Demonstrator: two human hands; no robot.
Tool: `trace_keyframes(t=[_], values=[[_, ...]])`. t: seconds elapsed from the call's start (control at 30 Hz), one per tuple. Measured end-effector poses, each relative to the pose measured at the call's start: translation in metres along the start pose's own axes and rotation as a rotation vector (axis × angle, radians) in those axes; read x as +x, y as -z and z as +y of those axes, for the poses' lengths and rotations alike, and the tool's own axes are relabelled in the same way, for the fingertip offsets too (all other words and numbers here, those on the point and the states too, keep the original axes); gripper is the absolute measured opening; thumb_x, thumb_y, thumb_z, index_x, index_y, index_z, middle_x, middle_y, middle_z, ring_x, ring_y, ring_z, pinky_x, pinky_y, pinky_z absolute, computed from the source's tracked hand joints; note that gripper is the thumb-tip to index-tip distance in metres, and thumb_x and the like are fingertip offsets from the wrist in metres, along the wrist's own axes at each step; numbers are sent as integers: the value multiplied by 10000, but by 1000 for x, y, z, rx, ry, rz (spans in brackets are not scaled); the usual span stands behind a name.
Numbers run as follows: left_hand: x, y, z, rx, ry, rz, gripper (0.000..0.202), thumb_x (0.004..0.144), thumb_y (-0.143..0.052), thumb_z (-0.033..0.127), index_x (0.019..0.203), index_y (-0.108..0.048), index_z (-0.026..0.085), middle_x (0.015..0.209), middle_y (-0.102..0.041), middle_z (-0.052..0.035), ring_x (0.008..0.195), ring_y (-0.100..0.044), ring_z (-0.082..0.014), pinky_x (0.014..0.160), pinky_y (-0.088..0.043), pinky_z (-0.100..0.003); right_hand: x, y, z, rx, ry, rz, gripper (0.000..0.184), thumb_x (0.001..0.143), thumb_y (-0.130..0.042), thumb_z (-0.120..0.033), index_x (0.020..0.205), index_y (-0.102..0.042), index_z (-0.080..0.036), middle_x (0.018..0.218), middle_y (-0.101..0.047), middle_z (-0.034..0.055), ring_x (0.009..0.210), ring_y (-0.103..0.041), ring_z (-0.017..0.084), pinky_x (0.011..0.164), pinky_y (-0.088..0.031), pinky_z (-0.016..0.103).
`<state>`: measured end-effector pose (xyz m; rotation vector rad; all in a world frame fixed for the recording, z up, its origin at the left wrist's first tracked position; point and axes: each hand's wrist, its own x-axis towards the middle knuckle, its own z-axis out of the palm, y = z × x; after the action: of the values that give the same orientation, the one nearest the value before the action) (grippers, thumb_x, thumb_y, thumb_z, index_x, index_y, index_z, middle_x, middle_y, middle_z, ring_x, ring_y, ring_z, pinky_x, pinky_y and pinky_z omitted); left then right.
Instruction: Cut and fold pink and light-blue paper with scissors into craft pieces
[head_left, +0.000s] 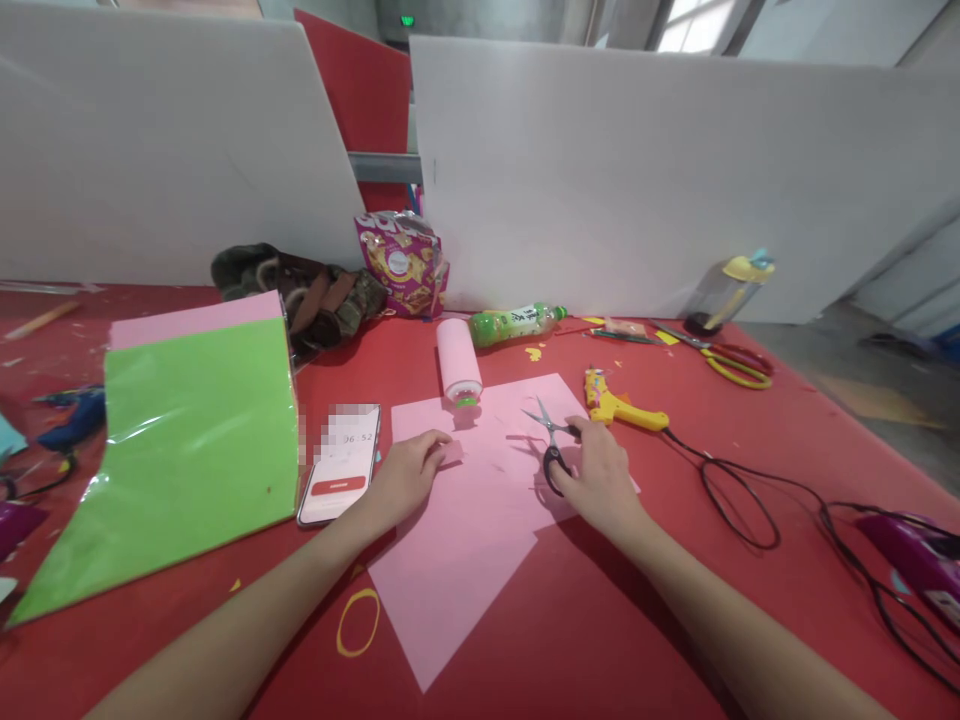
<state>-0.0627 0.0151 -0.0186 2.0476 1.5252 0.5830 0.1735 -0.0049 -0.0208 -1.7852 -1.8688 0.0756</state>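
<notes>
The left hand (411, 474) reaches in above the pink sheet material (457, 590), which lies on the red surface (622, 640). Its grip is closed, thumb against fingers, and it has hold of a small pink piece (452, 454) by one end. The right hand (604, 470) is at the other side of the same pink material. Its grip is closed around the black handles of the small scissors (553, 430), whose blades stand apart and point away from the person. The blades are near the small pink piece, but they do not touch it. Whether the pink sheet material is one sheet or two overlapping, I cannot tell.

Beyond the hands, a pink cylinder (457, 358) lies on its side, and its green cap (466, 403) faces the person. Behind it there is a green bottle (517, 325), also lying down. To the right of the pink material is a yellow glue gun (619, 405) with a black cable (739, 470). At the left, just beside the left hand, lies a phone (343, 465), and next to this a green sheet (199, 430) under shiny plastic. A thin yellow ring (358, 622) lies nearer to the person, beside the pink material.
</notes>
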Motion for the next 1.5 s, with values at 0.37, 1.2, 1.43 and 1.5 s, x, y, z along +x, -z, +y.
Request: trace_keyframes(t=[0.37,1.2,1.43,1.5], values=[[-1,2,6,-51,5,55,184,805,-392,214,791,-573,183,759,-663,-2,692,-604,-145,630,-448,-248,18,21,9,-245,177,-261,228,790,-428,-283,883,-594,-158,959,-617,94,911,-519,226,772,-343,342],[57,-1,3,617,-405,267,229,787,-513,361,999,-569,296,1328,-355,-52,1207,-224,-349,913,-198,-524,67,35,49,-188,-32,-187,313,719,-430,-185,1024,-486,-144,867,-630,95,753,-586,216,599,-418,270],[48,-4,13,602,-342,266,322,829,-440,292,1148,-485,291,1351,-322,-87,1201,-244,-364,904,-216,-543,56,18,29,6,8,-101,194,706,-447,-290,842,-539,-187,603,-588,4,522,-539,156,482,-380,234],[40,4,18,609,-257,237,427,816,-450,241,1237,-397,286,1358,-298,-112,1196,-262,-381,897,-240,-542,52,13,26,43,29,-92,228,702,-448,-296,877,-546,-188,631,-601,5,537,-545,154,490,-384,231]])
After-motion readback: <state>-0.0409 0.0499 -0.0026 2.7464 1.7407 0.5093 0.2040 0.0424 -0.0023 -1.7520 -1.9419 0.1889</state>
